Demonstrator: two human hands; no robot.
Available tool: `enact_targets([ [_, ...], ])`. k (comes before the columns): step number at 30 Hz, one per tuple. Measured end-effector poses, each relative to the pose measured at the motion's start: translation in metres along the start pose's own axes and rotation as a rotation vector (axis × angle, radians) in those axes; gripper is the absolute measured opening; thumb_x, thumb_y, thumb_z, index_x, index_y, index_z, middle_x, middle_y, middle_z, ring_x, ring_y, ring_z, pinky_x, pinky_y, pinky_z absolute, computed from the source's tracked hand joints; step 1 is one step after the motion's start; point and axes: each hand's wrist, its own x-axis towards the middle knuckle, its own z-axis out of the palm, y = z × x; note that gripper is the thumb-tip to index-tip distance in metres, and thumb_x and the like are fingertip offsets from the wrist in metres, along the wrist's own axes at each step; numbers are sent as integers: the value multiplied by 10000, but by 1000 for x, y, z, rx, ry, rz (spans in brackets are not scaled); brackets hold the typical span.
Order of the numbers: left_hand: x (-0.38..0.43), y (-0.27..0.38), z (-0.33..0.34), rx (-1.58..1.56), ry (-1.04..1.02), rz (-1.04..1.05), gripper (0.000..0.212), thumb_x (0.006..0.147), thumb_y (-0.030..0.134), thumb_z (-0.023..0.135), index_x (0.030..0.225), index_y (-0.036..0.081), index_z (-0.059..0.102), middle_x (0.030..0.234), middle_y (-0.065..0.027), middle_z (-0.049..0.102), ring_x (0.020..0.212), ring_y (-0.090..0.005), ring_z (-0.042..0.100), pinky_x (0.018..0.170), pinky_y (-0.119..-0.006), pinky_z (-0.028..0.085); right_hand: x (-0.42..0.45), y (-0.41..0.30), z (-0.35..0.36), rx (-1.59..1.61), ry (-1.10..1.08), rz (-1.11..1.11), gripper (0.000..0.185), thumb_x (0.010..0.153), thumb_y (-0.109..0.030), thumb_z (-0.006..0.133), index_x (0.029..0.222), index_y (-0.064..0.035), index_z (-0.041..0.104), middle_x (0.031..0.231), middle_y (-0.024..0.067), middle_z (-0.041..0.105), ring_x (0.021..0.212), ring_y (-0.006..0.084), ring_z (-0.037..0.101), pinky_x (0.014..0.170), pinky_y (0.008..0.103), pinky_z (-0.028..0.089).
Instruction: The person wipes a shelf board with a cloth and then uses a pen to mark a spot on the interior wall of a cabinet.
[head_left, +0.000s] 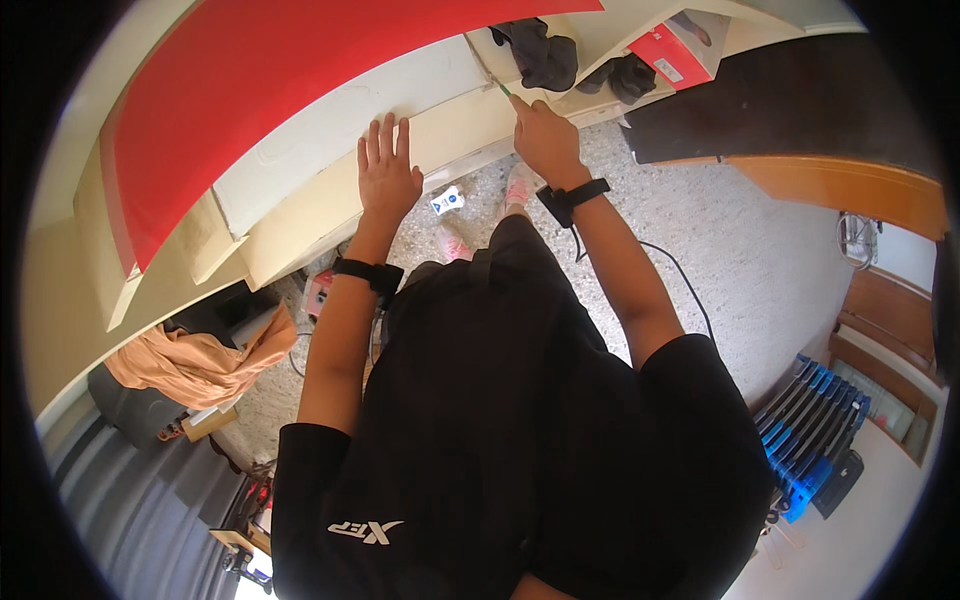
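Observation:
My left hand (390, 169) lies flat with its fingers spread, fingertips at the near edge of a white panel (360, 112) in a cream shelf unit (442, 120). In my right hand (549, 141) is a thin tool with a green part (505, 89), the index finger extended along it. The tool points to the right end of the white panel, near a narrow gap beside an upright divider; its tip is too small to make out. A curved red sheet or board (247, 97) covers the area above the panel.
Dark cloth items (536, 52) and a red shoebox (679, 56) sit in the shelf's right compartments. A white card (448, 199) lies on the speckled floor near my pink-and-white shoes (454, 244). Orange cloth (210, 367) hangs at left. Blue-and-black hangers (814, 427) are at right.

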Motion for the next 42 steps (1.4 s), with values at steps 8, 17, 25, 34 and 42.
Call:
enact_targets([
  [8,-8,7,6,-37,-6,-54,852,805,295,668,1542,87,294,1586,-147,278,1485,-340,223,1212,-511,183,8,0,1,3,-9,-28,419,881,-199,580,1294,-133,597,919,146,637,722,360,675,626,466,548],
  [17,-14,9,9,-67,42,-65,770,831,275,642,1512,74,344,1560,-163,319,1440,-335,302,1173,-434,299,26,-5,8,67,45,-7,364,893,-180,559,1245,-121,629,944,171,668,832,380,666,711,499,535],
  [25,-13,-7,5,-253,81,-115,587,885,206,571,1435,50,439,1485,-103,461,1398,-242,400,1134,-394,360,5,-12,-4,120,143,-118,341,899,-197,585,1233,-155,639,903,146,673,801,368,665,676,491,522],
  [34,-16,5,2,-234,194,-128,372,865,181,626,1196,13,635,1407,-127,527,1327,-286,483,1021,-396,479,12,-59,-3,252,-27,-331,320,931,-162,580,1244,-128,644,994,116,701,861,311,677,739,408,530],
  [42,4,-3,-7,-1712,250,-647,264,962,209,647,1140,18,687,1009,-55,735,912,-132,678,850,-290,494,20,-86,-8,352,26,-571,325,912,-131,601,1233,-130,650,903,92,658,767,308,663,640,404,527],
])
